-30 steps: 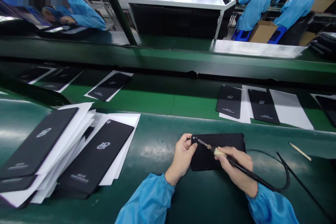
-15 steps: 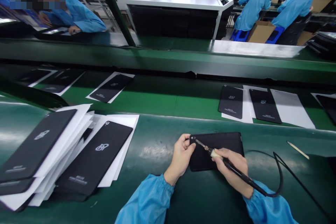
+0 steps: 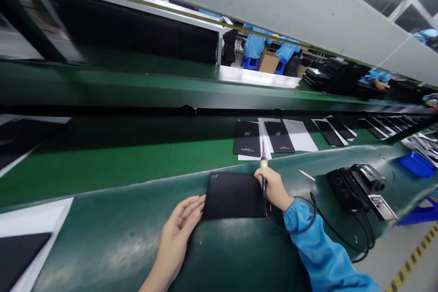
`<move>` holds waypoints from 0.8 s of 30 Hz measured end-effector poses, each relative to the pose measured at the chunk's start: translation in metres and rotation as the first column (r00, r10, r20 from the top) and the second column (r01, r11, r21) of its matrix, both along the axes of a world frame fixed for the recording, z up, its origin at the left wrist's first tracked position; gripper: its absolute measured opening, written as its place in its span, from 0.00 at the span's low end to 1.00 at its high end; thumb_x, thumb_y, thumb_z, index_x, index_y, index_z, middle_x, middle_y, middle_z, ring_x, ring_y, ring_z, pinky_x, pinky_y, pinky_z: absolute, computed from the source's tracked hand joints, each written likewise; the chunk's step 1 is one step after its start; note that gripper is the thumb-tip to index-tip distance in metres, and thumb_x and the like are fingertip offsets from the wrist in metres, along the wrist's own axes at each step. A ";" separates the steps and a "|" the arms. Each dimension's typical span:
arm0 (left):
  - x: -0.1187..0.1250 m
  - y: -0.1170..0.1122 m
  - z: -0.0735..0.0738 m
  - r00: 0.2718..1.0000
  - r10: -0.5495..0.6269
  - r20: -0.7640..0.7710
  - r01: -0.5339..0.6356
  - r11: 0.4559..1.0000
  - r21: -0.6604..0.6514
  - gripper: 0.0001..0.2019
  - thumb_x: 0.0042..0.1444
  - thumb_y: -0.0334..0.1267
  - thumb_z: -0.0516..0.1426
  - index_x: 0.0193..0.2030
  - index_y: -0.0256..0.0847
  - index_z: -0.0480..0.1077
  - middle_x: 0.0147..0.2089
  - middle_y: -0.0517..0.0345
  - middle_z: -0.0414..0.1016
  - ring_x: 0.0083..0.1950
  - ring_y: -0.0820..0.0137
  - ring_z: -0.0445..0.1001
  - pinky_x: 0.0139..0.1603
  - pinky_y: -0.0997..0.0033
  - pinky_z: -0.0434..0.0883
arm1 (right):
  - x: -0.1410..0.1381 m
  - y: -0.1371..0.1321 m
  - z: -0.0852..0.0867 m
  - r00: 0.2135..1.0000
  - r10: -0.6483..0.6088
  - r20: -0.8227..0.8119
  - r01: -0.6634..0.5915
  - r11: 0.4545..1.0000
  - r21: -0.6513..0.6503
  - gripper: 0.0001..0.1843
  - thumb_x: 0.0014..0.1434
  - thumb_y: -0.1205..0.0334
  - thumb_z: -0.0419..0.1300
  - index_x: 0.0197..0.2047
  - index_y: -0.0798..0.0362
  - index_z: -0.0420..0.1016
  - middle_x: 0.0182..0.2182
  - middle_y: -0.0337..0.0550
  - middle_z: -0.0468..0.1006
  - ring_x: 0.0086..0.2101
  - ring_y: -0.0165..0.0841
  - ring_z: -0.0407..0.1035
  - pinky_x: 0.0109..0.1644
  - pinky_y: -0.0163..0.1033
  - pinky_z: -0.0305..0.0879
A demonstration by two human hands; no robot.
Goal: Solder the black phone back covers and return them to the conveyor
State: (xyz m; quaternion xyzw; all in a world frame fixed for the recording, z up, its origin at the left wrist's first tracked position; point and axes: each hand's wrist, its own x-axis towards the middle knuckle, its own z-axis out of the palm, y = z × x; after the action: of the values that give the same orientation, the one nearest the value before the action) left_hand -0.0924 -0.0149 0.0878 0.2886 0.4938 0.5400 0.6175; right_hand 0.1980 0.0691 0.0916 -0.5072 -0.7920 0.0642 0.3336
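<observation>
A black tablet-like panel (image 3: 232,197) lies on the green bench in front of me, its plain dark face up with small marks at the top left corner. My left hand (image 3: 183,221) reaches to its left edge with outstretched fingers, the fingertips touching that edge. At the panel's right side, my right hand (image 3: 273,187) is closed around a soldering iron (image 3: 263,163). The iron's metal tip points up and away from me, off the panel. Its black cable hangs down past my right sleeve.
Black back covers (image 3: 247,139) on white sheets line the green belt beyond. A thin wooden stick (image 3: 306,174) and a black soldering station (image 3: 356,185) are to the right. More covers and paper (image 3: 25,253) lie at left. A white overhead panel (image 3: 273,4) crosses above.
My view has swung right. The left hand went from the panel's top left corner to its left edge. The iron's tip has left that corner and now points away from me.
</observation>
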 end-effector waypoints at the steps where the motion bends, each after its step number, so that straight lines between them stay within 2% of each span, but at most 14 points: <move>1: 0.000 0.000 0.001 1.000 -0.001 -0.010 0.001 1.000 0.011 0.22 0.51 0.49 0.67 0.48 0.41 0.72 0.54 0.46 0.81 0.57 0.56 0.77 0.58 0.62 0.74 | 0.017 0.006 0.002 0.996 -0.091 -0.007 0.092 0.996 0.014 0.13 0.68 0.62 0.48 0.37 0.51 0.72 0.32 0.41 0.77 0.32 0.31 0.72 0.39 0.34 0.68; 3: -0.001 0.000 0.001 0.999 -0.019 -0.029 0.019 1.000 0.021 0.21 0.53 0.50 0.66 0.49 0.41 0.71 0.56 0.45 0.79 0.59 0.55 0.76 0.62 0.58 0.72 | 0.057 0.022 0.011 0.956 -0.291 -0.028 0.292 0.956 0.039 0.12 0.68 0.61 0.46 0.41 0.52 0.70 0.31 0.42 0.75 0.31 0.32 0.70 0.38 0.35 0.66; 6: -0.002 0.001 -0.003 0.996 -0.046 -0.074 0.048 0.999 0.023 0.21 0.52 0.50 0.66 0.47 0.41 0.72 0.57 0.45 0.79 0.59 0.53 0.76 0.63 0.54 0.71 | 0.128 0.053 0.035 0.839 -0.543 -0.031 0.543 0.837 0.064 0.10 0.63 0.61 0.48 0.42 0.53 0.68 0.29 0.41 0.73 0.29 0.35 0.68 0.38 0.39 0.63; 9: -0.004 0.003 -0.011 0.994 -0.056 -0.096 0.060 0.998 0.032 0.21 0.51 0.51 0.66 0.47 0.41 0.73 0.57 0.44 0.79 0.59 0.52 0.76 0.63 0.53 0.72 | 0.186 0.084 0.061 0.723 -0.691 0.001 0.689 0.721 0.070 0.08 0.58 0.62 0.52 0.41 0.54 0.67 0.28 0.43 0.71 0.29 0.38 0.66 0.38 0.41 0.61; 11: -0.005 0.005 -0.015 0.993 -0.053 -0.106 0.058 0.998 0.039 0.22 0.50 0.52 0.66 0.47 0.41 0.73 0.57 0.44 0.79 0.60 0.51 0.75 0.63 0.52 0.72 | 0.203 0.100 0.068 0.682 -0.731 0.038 0.727 0.683 0.071 0.09 0.57 0.61 0.53 0.42 0.54 0.66 0.29 0.45 0.72 0.30 0.39 0.67 0.39 0.42 0.60; 12: -0.005 0.005 -0.015 0.993 -0.051 -0.110 0.056 0.998 0.042 0.22 0.50 0.52 0.66 0.47 0.41 0.73 0.57 0.44 0.79 0.60 0.51 0.75 0.63 0.52 0.71 | 0.205 0.105 0.066 0.680 -0.731 0.063 0.728 0.682 0.069 0.10 0.58 0.60 0.54 0.43 0.53 0.66 0.31 0.45 0.72 0.32 0.39 0.67 0.40 0.42 0.60; 14: -0.005 0.005 -0.015 0.992 -0.048 -0.118 0.054 0.997 0.046 0.22 0.50 0.52 0.67 0.47 0.41 0.74 0.57 0.43 0.79 0.60 0.50 0.75 0.63 0.51 0.72 | 0.195 0.111 0.054 0.711 -0.691 0.128 0.691 0.721 0.050 0.12 0.58 0.56 0.57 0.44 0.52 0.65 0.33 0.44 0.73 0.34 0.39 0.68 0.41 0.41 0.60; 17: -0.005 0.004 -0.012 0.991 -0.047 -0.125 0.052 0.998 0.040 0.22 0.49 0.52 0.67 0.45 0.40 0.75 0.56 0.43 0.79 0.58 0.50 0.77 0.62 0.51 0.73 | 0.165 0.113 0.021 0.782 -0.576 0.237 0.594 0.804 -0.007 0.18 0.54 0.49 0.64 0.42 0.49 0.66 0.35 0.42 0.74 0.37 0.39 0.70 0.43 0.40 0.61; 20: -0.004 0.004 -0.008 0.991 -0.052 -0.121 0.057 0.998 0.038 0.21 0.50 0.52 0.66 0.45 0.40 0.75 0.55 0.43 0.80 0.57 0.51 0.77 0.62 0.53 0.73 | 0.138 0.111 -0.006 0.795 -0.523 0.307 0.559 0.828 -0.037 0.21 0.52 0.46 0.66 0.40 0.49 0.66 0.38 0.45 0.74 0.42 0.42 0.70 0.45 0.42 0.61; 24: -0.003 0.002 -0.009 0.991 -0.056 -0.124 0.062 0.997 0.050 0.20 0.51 0.51 0.66 0.45 0.40 0.74 0.55 0.43 0.79 0.56 0.53 0.78 0.61 0.55 0.73 | 0.101 0.112 -0.015 0.797 -0.487 0.356 0.533 0.845 -0.037 0.19 0.56 0.47 0.64 0.41 0.51 0.65 0.39 0.48 0.73 0.44 0.45 0.69 0.45 0.44 0.61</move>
State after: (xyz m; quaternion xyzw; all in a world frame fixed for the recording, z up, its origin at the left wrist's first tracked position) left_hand -0.0956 -0.0126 0.0788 0.3522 0.5072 0.5159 0.5938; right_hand 0.2988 0.1814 0.0764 -0.7267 -0.6641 -0.0614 0.1646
